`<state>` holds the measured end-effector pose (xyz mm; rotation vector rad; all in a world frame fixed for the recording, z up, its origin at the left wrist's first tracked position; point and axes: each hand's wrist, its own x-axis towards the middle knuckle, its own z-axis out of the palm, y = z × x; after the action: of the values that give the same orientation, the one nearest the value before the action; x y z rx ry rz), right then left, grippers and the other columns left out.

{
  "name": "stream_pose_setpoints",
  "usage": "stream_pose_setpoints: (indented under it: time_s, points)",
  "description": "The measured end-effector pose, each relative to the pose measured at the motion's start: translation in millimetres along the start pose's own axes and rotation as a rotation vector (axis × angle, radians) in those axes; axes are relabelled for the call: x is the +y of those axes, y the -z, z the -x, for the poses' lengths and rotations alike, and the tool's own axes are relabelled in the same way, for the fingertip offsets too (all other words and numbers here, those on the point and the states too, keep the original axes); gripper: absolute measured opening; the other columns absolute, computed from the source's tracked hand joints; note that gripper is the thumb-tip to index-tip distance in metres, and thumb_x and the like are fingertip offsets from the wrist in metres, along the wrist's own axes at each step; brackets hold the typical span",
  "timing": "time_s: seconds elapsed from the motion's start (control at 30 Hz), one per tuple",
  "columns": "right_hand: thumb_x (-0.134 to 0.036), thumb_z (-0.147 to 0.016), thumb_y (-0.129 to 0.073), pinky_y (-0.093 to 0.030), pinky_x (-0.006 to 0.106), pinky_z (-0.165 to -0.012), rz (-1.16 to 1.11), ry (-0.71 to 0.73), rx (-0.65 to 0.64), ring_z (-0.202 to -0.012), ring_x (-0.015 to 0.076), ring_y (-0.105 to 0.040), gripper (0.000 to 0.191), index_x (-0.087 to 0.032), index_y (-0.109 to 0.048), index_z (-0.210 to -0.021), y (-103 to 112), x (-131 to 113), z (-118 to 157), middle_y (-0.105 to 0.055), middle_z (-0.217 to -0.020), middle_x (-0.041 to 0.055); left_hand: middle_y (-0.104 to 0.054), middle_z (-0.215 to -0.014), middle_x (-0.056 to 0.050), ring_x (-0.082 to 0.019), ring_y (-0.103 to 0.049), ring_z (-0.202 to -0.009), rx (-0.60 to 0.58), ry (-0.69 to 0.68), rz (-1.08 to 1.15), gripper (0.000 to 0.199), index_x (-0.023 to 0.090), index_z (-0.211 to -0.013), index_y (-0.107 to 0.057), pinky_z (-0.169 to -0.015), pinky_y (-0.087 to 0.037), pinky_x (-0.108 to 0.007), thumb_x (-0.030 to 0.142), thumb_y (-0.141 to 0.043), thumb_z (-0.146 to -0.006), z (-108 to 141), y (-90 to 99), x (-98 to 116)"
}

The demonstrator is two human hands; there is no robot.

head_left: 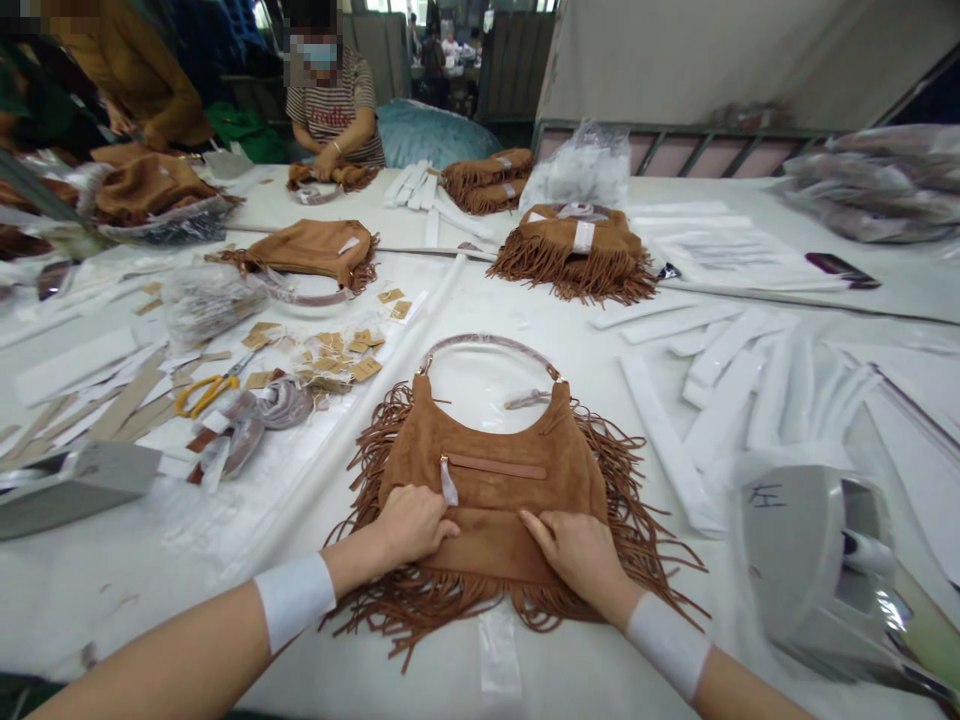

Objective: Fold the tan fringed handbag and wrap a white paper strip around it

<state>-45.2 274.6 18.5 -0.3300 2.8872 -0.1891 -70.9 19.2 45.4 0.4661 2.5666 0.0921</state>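
Note:
A brown suede handbag (pixel 495 545) with long fringe on both sides and along its bottom lies flat in front of me. Its wrapped handle (pixel 487 342) arches away from me, and a zipper (pixel 499 466) crosses the front, with white wrapping on the pull. My left hand (pixel 411 522) grips the bag's lower left front, fingers curled and thumb pointing inward. On the lower right, my right hand (pixel 581 550) holds the bag with its thumb stretched along the front; some of its fingers are hidden. Below the bag, a clear strip (pixel 499 660) lies on the table.
Left lie yellow-handled scissors (pixel 206 393), tan tags (pixel 330 355) and a grey tape dispenser (pixel 75 485). Another dispenser (pixel 814 560) stands right, beside white strips (pixel 750 370). Farther back are a brown bag (pixel 307 248), stacked fringed bags (pixel 574 255) and a co-worker (pixel 337 105) handling another bag.

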Motion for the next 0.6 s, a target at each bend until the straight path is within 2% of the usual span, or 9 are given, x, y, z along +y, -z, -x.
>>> stream_pose_setpoints:
  time_s: [0.07,0.13,0.23,0.3,0.4,0.5,0.6]
  points:
    - [-0.045,-0.103,-0.041,-0.036,0.031,-0.057,0.075,0.016,0.010,-0.072,0.0260,-0.064,0.043,-0.020,-0.063,-0.076,-1.7,-3.7,-0.6,-0.067,-0.075,0.0055,-0.069,-0.093,-0.018,-0.030,-0.066,-0.095,-0.027,0.006,0.006,0.044,0.013,-0.090,-0.068,-0.085,-0.051,-0.039,0.054,-0.053,-0.085,-3.8,3.4,0.9]
    - [-0.040,-0.102,-0.046,-0.036,0.030,-0.055,0.121,0.032,0.039,-0.072,0.0251,-0.063,0.029,-0.018,-0.061,-0.090,-1.8,-8.3,-1.0,-0.065,-0.079,0.0054,-0.069,-0.094,-0.018,-0.030,-0.066,-0.095,-0.039,0.006,0.007,0.043,0.014,-0.091,-0.069,-0.085,-0.051,-0.040,0.054,-0.056,-0.083,-7.4,5.3,2.4]
    - [-0.028,-0.100,-0.051,-0.041,0.031,-0.065,0.192,0.148,0.111,-0.083,0.0245,-0.058,0.011,-0.018,-0.055,-0.099,-0.4,-15.3,-3.8,-0.060,-0.090,0.0067,-0.069,-0.094,-0.017,-0.030,-0.066,-0.094,-0.032,0.014,0.011,0.041,0.014,-0.091,-0.069,-0.084,-0.051,-0.040,0.052,-0.058,-0.081,-9.0,5.1,4.7]
    - [-0.027,-0.100,-0.051,-0.042,0.032,-0.072,0.194,0.218,0.139,-0.088,0.0241,-0.055,0.012,-0.018,-0.053,-0.093,-1.2,-17.2,-7.0,-0.056,-0.094,0.0073,-0.069,-0.094,-0.017,-0.030,-0.065,-0.094,-0.021,0.023,0.009,0.040,0.015,-0.091,-0.069,-0.084,-0.051,-0.040,0.052,-0.057,-0.082,-6.6,3.1,3.9]
    - [-0.034,-0.101,-0.050,-0.042,0.032,-0.073,0.111,0.246,0.150,-0.086,0.0226,-0.053,0.019,-0.018,-0.050,-0.090,-6.5,-13.7,-11.5,-0.052,-0.091,0.0057,-0.070,-0.091,-0.015,-0.030,-0.066,-0.091,0.031,-0.002,0.040,0.044,0.016,-0.088,-0.068,-0.080,-0.051,-0.038,0.057,-0.053,-0.084,-1.1,-3.2,-5.4]
    - [-0.029,-0.102,-0.047,-0.039,0.035,-0.074,0.058,0.273,0.160,-0.085,0.0231,-0.051,0.017,-0.019,-0.049,-0.089,-12.4,-7.1,-14.2,-0.051,-0.088,0.0044,-0.069,-0.082,-0.007,-0.024,-0.066,-0.080,0.138,-0.104,0.220,0.043,0.019,-0.082,-0.064,-0.071,-0.048,-0.031,0.057,-0.044,-0.090,0.1,-15.0,-23.5]
    - [-0.027,-0.102,-0.046,-0.037,0.037,-0.075,0.010,0.294,0.178,-0.085,0.0245,-0.049,0.015,-0.019,-0.049,-0.090,-14.4,-3.4,-16.3,-0.050,-0.088,0.0042,-0.065,-0.075,-0.001,-0.015,-0.061,-0.070,0.263,-0.171,0.417,0.034,0.019,-0.080,-0.059,-0.063,-0.042,-0.024,0.047,-0.045,-0.093,-3.4,-30.7,-39.8]
